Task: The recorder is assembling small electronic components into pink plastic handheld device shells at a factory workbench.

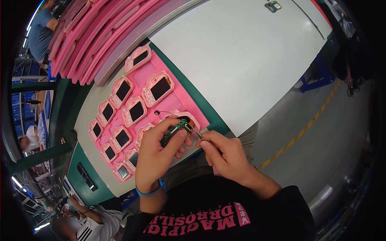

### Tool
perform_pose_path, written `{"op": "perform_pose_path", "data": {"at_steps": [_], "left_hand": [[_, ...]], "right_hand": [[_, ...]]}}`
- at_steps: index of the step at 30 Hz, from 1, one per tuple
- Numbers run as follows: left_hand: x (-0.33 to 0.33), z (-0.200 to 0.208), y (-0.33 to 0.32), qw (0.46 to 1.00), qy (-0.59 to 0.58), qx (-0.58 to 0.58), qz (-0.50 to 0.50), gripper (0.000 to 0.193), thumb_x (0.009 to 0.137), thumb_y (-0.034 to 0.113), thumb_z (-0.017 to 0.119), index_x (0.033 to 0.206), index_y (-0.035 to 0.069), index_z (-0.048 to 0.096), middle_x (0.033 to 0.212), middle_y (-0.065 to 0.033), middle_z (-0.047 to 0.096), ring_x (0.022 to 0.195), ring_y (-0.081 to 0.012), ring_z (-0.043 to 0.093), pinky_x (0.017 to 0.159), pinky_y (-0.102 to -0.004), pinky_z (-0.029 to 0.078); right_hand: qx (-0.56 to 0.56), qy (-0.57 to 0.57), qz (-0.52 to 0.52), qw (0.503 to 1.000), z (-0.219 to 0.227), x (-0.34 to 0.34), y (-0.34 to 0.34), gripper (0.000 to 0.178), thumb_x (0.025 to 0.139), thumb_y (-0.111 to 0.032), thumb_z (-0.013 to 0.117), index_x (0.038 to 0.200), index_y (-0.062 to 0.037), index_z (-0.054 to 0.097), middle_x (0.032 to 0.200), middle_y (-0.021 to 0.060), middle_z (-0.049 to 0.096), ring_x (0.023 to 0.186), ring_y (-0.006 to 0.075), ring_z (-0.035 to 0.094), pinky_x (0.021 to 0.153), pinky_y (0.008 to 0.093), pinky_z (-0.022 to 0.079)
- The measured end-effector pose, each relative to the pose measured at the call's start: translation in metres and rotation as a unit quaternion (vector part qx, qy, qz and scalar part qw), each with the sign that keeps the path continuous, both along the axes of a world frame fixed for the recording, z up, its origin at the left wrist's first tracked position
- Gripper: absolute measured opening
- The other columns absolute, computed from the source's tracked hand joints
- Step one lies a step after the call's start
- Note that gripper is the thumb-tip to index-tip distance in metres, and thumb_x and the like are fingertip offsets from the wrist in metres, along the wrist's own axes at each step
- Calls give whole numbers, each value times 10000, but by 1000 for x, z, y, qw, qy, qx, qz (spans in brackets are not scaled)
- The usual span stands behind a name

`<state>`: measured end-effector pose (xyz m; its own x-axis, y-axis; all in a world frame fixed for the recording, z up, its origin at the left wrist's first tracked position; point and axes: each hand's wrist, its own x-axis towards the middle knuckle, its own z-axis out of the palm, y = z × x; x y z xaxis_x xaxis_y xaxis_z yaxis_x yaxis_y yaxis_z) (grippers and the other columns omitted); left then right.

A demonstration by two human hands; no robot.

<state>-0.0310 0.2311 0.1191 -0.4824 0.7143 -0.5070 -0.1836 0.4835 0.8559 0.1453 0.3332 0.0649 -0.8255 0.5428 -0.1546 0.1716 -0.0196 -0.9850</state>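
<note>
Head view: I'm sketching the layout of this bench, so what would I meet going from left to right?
Black bar-shaped device, lowest pink shell, left hand, right hand, loose circuit board, blue stool-like item.

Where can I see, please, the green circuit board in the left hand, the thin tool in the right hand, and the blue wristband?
Green circuit board [184, 123]: head view, on its exposed face.
Thin tool [198, 133]: head view, on its shaft.
Blue wristband [147, 194]: head view, middle of its visible band.
</note>
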Motion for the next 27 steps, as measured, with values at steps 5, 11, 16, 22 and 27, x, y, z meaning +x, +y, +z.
{"op": "perform_pose_path", "data": {"at_steps": [5, 11, 16, 22, 27], "left_hand": [[1, -2, 0, 1000, 2, 3, -1, 180, 1041, 88, 659, 1175, -15, 723, 826, -50, 735, 655, -101, 584, 601, -225, 488], [0, -3, 0, 1000, 1, 8, -6, 174, 1041, 92, 659, 1169, -7, 724, 821, -45, 732, 656, -98, 579, 601, -224, 483], [0, -6, -1, 1000, 1, 11, -13, 170, 1040, 91, 653, 1164, 0, 726, 819, -40, 730, 656, -96, 575, 602, -223, 477], [1, -3, -1, 1000, 10, 12, -20, 167, 1032, 89, 650, 1153, 2, 727, 814, -39, 732, 660, -96, 576, 605, -222, 471], [0, -6, -2, 998, 42, 24, -34, 166, 1027, 91, 653, 1142, -2, 730, 800, -40, 735, 651, -98, 578, 594, -223, 468]], "right_hand": [[7, -2, -1, 1000, -3, 0, -2, 111, 1081, -37, 602, 1116, -34, 707, 616, -16, 598, 501, 82, 507, 507, 236, 349], [12, -10, 2, 1000, -1, 1, 0, 108, 1078, -41, 611, 1108, -41, 714, 619, -16, 598, 511, 84, 513, 511, 241, 351], [21, -10, 3, 1000, 0, 4, 0, 99, 1072, -48, 626, 1099, -43, 721, 639, -6, 615, 517, 103, 526, 512, 251, 364], [93, -1, -9, 996, -2, 5, 0, 93, 1061, -57, 643, 1092, -44, 730, 683, 14, 648, 521, 138, 537, 517, 277, 388], [111, -24, 6, 994, -3, 5, 3, 101, 1046, -87, 687, 1132, -47, 722, 706, 77, 698, 484, 234, 584, 492, 361, 430]]}}
